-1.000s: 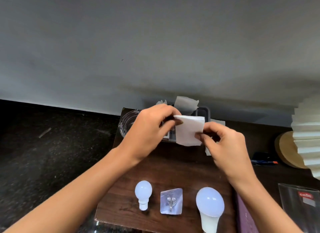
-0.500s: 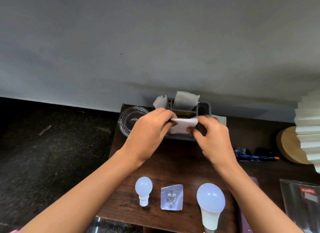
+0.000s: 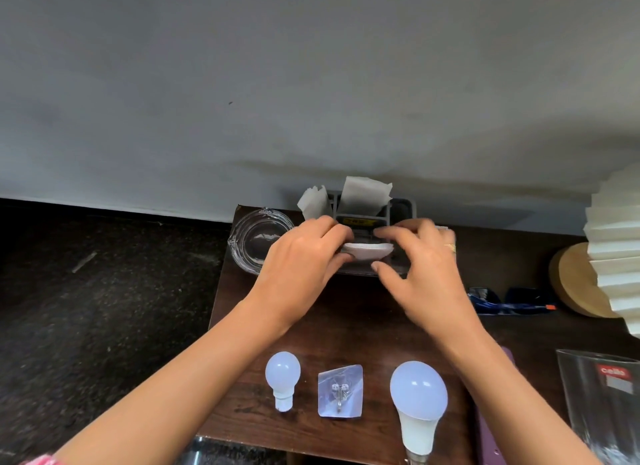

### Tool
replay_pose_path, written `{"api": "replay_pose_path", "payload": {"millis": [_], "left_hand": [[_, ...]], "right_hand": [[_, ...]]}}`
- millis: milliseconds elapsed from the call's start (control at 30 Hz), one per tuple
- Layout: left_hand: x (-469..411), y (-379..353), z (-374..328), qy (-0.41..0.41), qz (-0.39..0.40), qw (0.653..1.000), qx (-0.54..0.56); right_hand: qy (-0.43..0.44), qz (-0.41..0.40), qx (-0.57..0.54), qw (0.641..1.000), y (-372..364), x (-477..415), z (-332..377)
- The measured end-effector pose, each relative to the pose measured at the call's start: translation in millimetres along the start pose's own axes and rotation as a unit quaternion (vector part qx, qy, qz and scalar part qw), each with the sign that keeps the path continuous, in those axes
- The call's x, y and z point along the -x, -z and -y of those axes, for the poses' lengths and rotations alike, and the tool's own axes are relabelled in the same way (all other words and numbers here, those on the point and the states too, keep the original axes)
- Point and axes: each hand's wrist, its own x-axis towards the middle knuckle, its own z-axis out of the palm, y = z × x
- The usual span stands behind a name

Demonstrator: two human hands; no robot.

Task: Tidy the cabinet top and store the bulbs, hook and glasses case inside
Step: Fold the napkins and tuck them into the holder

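Observation:
A small white bulb (image 3: 282, 378), a clear adhesive hook (image 3: 340, 391) and a large white bulb (image 3: 418, 402) lie in a row near the front edge of the dark wooden cabinet top (image 3: 349, 319). At the back, my left hand (image 3: 304, 257) pinches a folded white paper (image 3: 367, 249) and holds it low over the grey organiser tray (image 3: 401, 206). My right hand (image 3: 419, 267) hovers over the paper's right end with its fingers spread. A purple case edge (image 3: 485, 430) shows at the right, partly hidden by my right arm.
A glass bowl (image 3: 258, 241) sits left of the organiser. More white papers (image 3: 363, 194) stand in the organiser. Blue sunglasses (image 3: 509, 300), a round wooden lamp base (image 3: 575, 279) with a pleated shade (image 3: 616, 250) and a clear glass tumbler (image 3: 602, 402) lie to the right.
Both hands have lowered the folded paper towards the organiser. The paper now lies flatter, and my right hand has let go of it and spread its fingers.

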Motion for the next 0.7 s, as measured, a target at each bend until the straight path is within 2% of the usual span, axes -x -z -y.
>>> {"api": "replay_pose_path", "payload": {"millis": [100, 200, 300, 333, 433, 467, 500, 533, 600, 700], "left_hand": [[-2.5, 2.1, -5.0, 0.013, -0.01, 1.0, 0.022], [-5.1, 1.7, -21.6, 0.017, -0.064, 0.997, 0.04], [-6.5, -8.1, -54.1, -0.02, -0.038, 0.997, 0.061], [-6.4, -14.3, -67.5, -0.031, -0.01, 0.998, 0.051], [-11.2, -27.7, -106.1, -0.019, 0.139, 0.99, 0.018], [-13.8, -26.7, -113.4, -0.001, 0.16, 0.987, 0.005], [-19.7, -30.6, -118.8, 0.03, 0.143, 0.989, 0.006], [-27.5, -37.8, -120.7, 0.037, 0.133, 0.99, 0.006], [-42.6, -39.6, -120.3, 0.04, 0.175, 0.984, 0.007], [-56.4, -38.5, -107.6, 0.072, 0.146, 0.987, 0.015]], "right_hand": [[-0.034, -0.055, -0.077, 0.995, 24.6, 1.7, -17.2], [-0.166, -0.106, -0.043, 0.98, 39.1, -5.0, -50.3], [-0.265, -0.06, 0.026, 0.962, 31.1, -14.6, -68.5], [-0.271, -0.038, 0.04, 0.961, 26.4, -19.0, -69.9], [-0.282, 0.051, 0.075, 0.955, 11.4, -29.7, -72.6], [-0.287, 0.086, 0.101, 0.949, 8.9, -32.6, -72.8], [-0.278, 0.106, 0.115, 0.948, 5.5, -33.9, -74.7], [-0.264, 0.105, 0.107, 0.953, 1.6, -34.0, -77.2], [-0.284, 0.084, 0.071, 0.953, -2.5, -34.0, -81.2], [-0.331, 0.053, 0.014, 0.942, -6.0, -35.4, -82.4]]}}
